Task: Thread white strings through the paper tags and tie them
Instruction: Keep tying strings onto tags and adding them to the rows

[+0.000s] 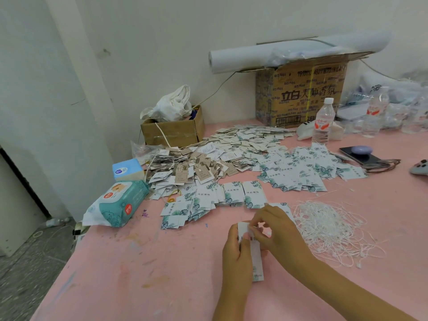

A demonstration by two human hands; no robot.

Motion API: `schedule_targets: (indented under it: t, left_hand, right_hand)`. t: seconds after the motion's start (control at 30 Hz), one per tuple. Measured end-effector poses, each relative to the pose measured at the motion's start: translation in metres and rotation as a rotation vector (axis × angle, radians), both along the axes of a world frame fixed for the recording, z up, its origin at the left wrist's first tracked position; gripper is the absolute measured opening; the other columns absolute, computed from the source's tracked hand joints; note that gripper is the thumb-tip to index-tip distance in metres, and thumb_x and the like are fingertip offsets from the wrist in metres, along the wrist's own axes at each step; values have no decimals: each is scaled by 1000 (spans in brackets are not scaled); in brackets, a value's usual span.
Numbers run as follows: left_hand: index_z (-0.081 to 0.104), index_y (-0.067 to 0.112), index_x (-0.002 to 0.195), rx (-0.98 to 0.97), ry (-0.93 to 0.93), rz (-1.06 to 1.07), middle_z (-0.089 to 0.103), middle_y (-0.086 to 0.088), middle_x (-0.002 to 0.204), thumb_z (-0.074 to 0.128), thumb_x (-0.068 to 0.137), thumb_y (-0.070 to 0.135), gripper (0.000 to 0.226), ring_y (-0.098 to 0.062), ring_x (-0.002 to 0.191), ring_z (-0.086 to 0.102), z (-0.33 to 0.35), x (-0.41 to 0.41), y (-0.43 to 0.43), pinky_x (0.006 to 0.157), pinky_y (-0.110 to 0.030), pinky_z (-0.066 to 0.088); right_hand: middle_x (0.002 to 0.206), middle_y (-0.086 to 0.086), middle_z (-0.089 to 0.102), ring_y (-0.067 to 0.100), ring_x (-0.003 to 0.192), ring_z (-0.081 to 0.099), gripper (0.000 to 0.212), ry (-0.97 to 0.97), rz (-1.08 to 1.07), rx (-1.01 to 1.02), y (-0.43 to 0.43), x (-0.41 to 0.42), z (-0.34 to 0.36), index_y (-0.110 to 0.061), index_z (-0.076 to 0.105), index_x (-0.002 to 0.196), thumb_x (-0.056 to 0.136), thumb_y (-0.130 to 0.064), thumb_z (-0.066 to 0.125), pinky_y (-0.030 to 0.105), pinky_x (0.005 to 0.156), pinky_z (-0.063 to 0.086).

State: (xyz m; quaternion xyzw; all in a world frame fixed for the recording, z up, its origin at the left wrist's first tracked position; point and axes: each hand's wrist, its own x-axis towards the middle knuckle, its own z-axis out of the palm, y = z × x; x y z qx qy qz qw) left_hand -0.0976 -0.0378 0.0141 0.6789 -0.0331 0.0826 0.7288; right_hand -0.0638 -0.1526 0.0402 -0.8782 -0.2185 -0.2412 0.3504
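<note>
Fingers [256,225] of both hands are closed on one tag [257,267], held just above the table near its front edge. The left hand [236,253] wraps the tag's left side. The right hand [278,230] pinches its top end with curled fingertips, where I judge the hole to be. Whether a string is already in the pinch cannot be told.

Handling, as judged: the tag is light, thin card, stiff enough to hold flat yet easily creased, so it is best gripped by the edges near the hole. The strings [328,230] lie in a loose white tangle just right of the hands. They are limp and prone to snag, so draw one by its end.

Surroundings:
- Wall [139,42]: pale and plain. A grey floor [23,262] lies at lower left.
- Table [139,262]: pink top, scuffed and paint-marked.
- Carton [301,96] at the back with a paper roll [278,54] across it.
- Loose tags [298,170] in a wide heap mid-table. Neater stacks [231,193] sit beyond the hands, and strung brown tags [185,167] lie to the left.
- Small box [172,133] holding a white bag.
- Wipes [118,202] at the left edge.
- Bottle [323,121] and phone [361,154] at right — well apart from the work.
</note>
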Motion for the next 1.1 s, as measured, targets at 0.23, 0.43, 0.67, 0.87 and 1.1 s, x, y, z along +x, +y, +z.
schedule_targets:
  t: [0.23, 0.43, 0.67, 0.87, 1.1]
  left_hand:
    - [64, 14, 108, -56, 1, -25, 72, -6, 89, 43, 102, 7, 23, -9, 71, 70, 2, 0, 0, 58, -18, 53]
    - [66, 37, 107, 76, -25, -10, 74, 5, 96, 47, 102, 13, 31, -12, 84, 69, -1, 1, 0, 69, -21, 53]
    - [67, 34, 118, 11, 27, 13, 74, 9, 108, 52, 99, 8, 35, -12, 97, 70, -2, 1, 0, 80, -26, 56]
    - [71, 16, 118, 48, 156, -149, 69, -18, 118, 51, 93, 39, 39, -32, 109, 65, 13, 21, 7, 72, -26, 51]
    - [79, 36, 88, -65, 90, -9, 77, -2, 93, 64, 88, 0, 39, -17, 81, 70, -8, 13, 2, 71, -30, 57]
  right_hand:
    - [79, -3, 59, 4, 76, 45, 12, 41, 8, 43, -2, -1, 1, -12, 67, 74, 77, -3, 75, 17, 76, 38]
    - [95, 1, 70, 10, 74, 59, 13, 766, 66, 567, -8, 10, 13, -11, 64, 76, 79, -10, 76, 16, 60, 47]
    - [94, 16, 56, 25, 87, 55, 13, 1125, 273, 686, -17, 18, 17, -11, 56, 83, 85, -15, 69, 31, 80, 45]
    - [92, 6, 66, 19, 84, 61, 18, 1173, 402, 730, -29, 24, 16, -17, 53, 73, 80, -21, 69, 29, 75, 41]
    - [92, 12, 66, 24, 85, 56, 37, 1198, 523, 699, -35, 24, 7, -11, 56, 78, 67, -31, 85, 31, 74, 39]
